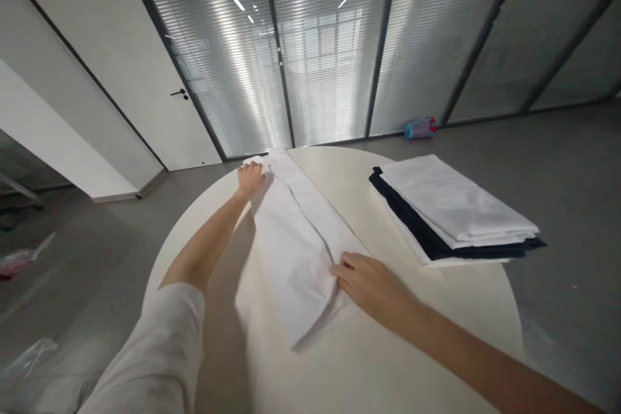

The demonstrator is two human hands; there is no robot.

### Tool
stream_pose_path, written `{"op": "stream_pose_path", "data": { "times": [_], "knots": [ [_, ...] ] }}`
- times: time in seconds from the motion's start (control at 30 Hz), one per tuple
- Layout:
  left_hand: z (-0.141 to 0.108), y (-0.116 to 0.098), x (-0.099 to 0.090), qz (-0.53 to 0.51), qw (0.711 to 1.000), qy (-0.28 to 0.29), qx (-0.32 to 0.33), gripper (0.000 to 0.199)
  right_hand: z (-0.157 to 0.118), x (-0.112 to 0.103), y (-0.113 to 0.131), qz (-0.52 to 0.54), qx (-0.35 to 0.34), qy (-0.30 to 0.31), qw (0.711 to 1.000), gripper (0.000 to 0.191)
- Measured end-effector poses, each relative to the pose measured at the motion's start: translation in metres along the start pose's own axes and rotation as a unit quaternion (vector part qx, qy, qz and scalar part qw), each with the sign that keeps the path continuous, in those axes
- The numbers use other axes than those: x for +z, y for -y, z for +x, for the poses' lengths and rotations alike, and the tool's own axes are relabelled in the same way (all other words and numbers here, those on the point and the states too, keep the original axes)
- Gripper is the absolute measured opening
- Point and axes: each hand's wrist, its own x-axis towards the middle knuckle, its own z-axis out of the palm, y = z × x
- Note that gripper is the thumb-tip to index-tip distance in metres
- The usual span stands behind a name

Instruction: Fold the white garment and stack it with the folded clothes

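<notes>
A white cloth (291, 239) lies on the round cream table (388, 369), long and narrow, with one flap folded over along its length. At its far end, near the table's back edge, my left hand (251, 178) is closed on the cloth. My right hand (363, 278) pinches the flap's edge at the near right part of the cloth, its fingertips pressed together. To the right sits a stack of folded cloths, with a white cloth (456, 200) on top, a dark navy cloth (412, 217) under it and more white beneath.
Behind the table, a blue and pink object (420, 129) lies on the floor by the glass partition (320, 65). A white door (145, 65) stands at the left. Clear plastic (29, 359) and a reddish item (19, 264) lie on the floor at the left.
</notes>
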Motion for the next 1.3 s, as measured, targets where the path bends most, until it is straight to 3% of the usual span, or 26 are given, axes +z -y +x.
{"op": "stream_pose_path", "data": {
  "times": [0.1,0.2,0.3,0.4,0.5,0.6,0.7,0.83,0.93,1.03,1.17,1.3],
  "knots": [
    [-0.028,-0.026,-0.011,-0.022,0.999,0.0,0.039,0.03,0.042,0.001,0.001,-0.011,-0.016,0.037,0.999,0.011],
    [-0.089,-0.049,-0.026,-0.06,0.991,0.017,0.115,0.024,0.047,0.001,-0.001,-0.016,-0.052,0.049,0.997,0.011],
    [-0.168,-0.066,-0.046,-0.134,0.961,0.049,0.236,0.041,0.034,-0.002,-0.006,-0.001,-0.083,0.053,0.995,0.009],
    [-0.239,-0.085,-0.063,-0.133,0.936,0.116,0.304,0.074,0.019,-0.01,-0.011,0.041,-0.097,0.06,0.993,0.009],
    [-0.277,-0.096,-0.069,-0.12,0.92,0.148,0.344,0.078,0.011,-0.016,-0.011,0.096,-0.09,0.074,0.989,0.008],
    [-0.275,-0.087,-0.068,-0.119,0.909,0.159,0.367,0.07,0.013,-0.012,-0.005,0.119,-0.095,0.075,0.985,0.01],
    [-0.254,-0.057,-0.068,-0.109,0.89,0.183,0.402,0.068,0.029,0.003,0.009,0.106,-0.087,0.041,0.99,0.01],
    [-0.248,-0.025,-0.068,-0.075,0.924,0.151,0.342,0.065,0.06,0.02,0.029,0.089,-0.066,0.015,0.994,0.009],
    [-0.27,-0.025,-0.065,-0.072,0.96,0.074,0.261,0.056,0.069,0.023,0.033,0.08,-0.067,-0.004,0.995,0.01],
    [-0.296,-0.034,-0.064,-0.085,0.973,0.012,0.216,0.035,0.066,0.023,0.031,0.08,-0.085,-0.032,0.993,0.013],
    [-0.313,-0.038,-0.067,-0.084,0.97,0.003,0.228,0.032,0.06,0.023,0.027,0.097,-0.118,-0.045,0.987,0.01],
    [-0.292,-0.033,-0.075,-0.124,0.97,0.039,0.203,0.035,0.061,0.025,0.028,0.084,-0.152,-0.039,0.984,0.007]
  ]
}}
